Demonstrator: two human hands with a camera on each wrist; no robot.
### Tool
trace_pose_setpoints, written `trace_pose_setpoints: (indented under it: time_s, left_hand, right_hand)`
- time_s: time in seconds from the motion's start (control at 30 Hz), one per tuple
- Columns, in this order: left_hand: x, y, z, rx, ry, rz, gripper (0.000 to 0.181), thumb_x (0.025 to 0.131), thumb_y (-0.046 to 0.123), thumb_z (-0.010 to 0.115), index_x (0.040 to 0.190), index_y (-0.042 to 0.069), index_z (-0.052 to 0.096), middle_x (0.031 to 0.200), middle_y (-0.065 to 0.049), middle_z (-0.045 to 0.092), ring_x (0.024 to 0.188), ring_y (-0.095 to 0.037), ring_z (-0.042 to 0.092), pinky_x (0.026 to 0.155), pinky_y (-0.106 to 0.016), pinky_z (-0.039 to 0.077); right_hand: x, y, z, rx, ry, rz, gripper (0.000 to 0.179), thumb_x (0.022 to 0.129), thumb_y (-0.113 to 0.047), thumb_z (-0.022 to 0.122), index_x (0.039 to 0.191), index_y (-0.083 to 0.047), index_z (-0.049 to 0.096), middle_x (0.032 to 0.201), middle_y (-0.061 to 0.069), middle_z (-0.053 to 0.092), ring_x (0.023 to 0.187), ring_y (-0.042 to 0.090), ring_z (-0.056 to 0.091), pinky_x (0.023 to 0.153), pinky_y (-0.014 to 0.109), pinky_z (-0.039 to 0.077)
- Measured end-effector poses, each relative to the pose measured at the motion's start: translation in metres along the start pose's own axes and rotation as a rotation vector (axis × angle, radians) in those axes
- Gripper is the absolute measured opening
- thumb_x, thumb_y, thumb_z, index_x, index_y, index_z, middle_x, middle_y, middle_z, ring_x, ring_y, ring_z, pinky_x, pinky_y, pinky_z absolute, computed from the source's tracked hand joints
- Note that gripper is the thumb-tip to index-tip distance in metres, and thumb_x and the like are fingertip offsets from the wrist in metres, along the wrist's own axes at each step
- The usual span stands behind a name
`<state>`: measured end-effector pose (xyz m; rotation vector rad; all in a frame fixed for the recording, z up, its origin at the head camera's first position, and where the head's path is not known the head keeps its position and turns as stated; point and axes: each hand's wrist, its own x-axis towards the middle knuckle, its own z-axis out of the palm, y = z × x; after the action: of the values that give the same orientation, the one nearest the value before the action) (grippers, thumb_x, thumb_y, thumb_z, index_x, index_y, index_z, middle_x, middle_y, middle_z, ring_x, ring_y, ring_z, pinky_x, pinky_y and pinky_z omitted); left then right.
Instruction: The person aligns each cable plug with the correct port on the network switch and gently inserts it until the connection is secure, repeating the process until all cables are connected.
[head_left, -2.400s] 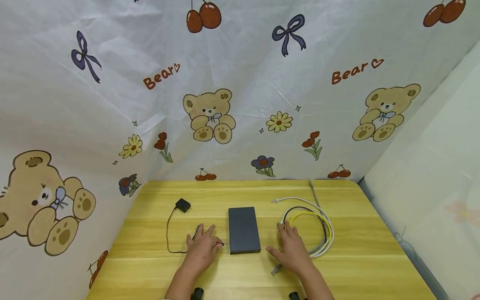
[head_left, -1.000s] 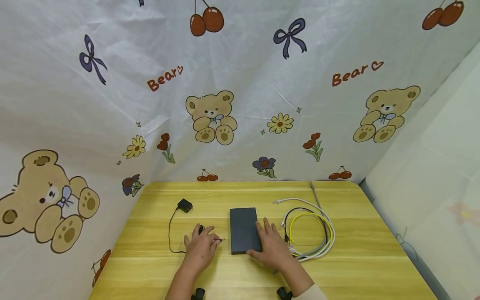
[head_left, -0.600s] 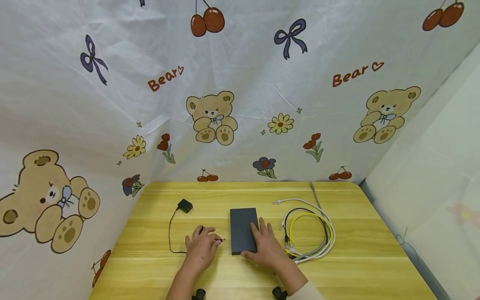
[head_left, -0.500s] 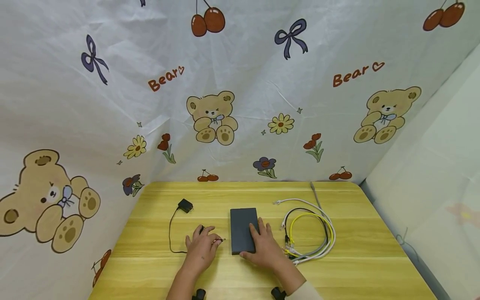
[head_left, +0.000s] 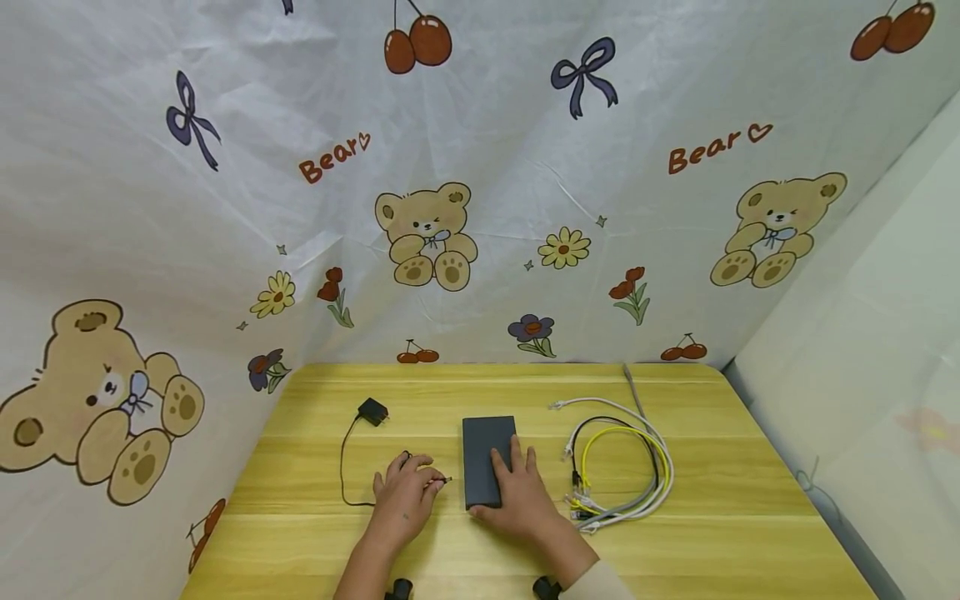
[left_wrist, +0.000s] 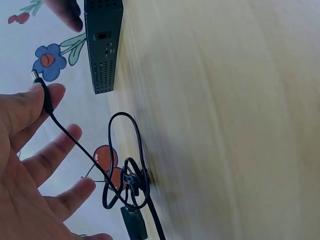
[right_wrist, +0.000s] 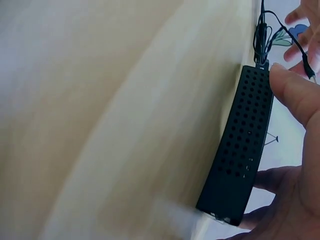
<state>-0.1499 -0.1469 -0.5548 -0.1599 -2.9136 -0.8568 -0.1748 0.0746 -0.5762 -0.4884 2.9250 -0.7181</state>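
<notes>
A flat dark grey box [head_left: 480, 462] with rows of vent holes lies on the table between my hands. My left hand [head_left: 405, 500] pinches the small barrel plug [left_wrist: 46, 95] of a thin black cord between thumb and forefinger, its other fingers spread. The plug tip points toward the box, a little apart from it. In the left wrist view, the box's side shows a small round socket [left_wrist: 104, 35]. My right hand [head_left: 522, 500] rests over the box's near right part. Its thumb touches the near left corner; some fingertips are hidden in the head view.
The black power adapter [head_left: 372, 411] sits far left, its cord running to my left hand. Looped white, grey, yellow and black network cables [head_left: 670, 475] lie right of the box. A patterned cloth [head_left: 480, 325] stands along the table's back edge.
My right hand has moved left from the coiled cables onto the box, then slid further across it. My left hand keeps the plug nearly where it was; the box stays put.
</notes>
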Motion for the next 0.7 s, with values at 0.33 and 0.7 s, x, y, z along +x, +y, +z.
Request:
trace_pose_setpoints:
  time_s: [0.33,0.7]
  left_hand:
    - [0.0,-0.001,-0.001,-0.031,0.006,0.014,0.009,0.094,0.025,0.068,0.096,0.027,0.076,0.123,0.0,0.066,0.134,-0.039,0.045,0.097,-0.085,0.017]
    - [0.001,0.0,0.0,-0.04,-0.005,0.004,0.009,0.094,0.026,0.067,0.097,0.03,0.076,0.142,-0.008,0.058,0.14,-0.045,0.037,0.097,-0.085,0.016]
  right_hand:
    - [0.003,-0.006,0.006,-0.009,-0.029,0.035,0.106,0.077,-0.07,0.071,0.158,-0.016,0.03,0.165,0.024,0.005,0.146,0.058,0.008,0.106,0.068,0.033]
    - [0.005,-0.012,0.007,-0.021,-0.017,0.041,0.108,0.076,-0.072,0.07,0.158,-0.012,0.032,0.164,0.026,0.007,0.144,0.06,0.008,0.107,0.07,0.029]
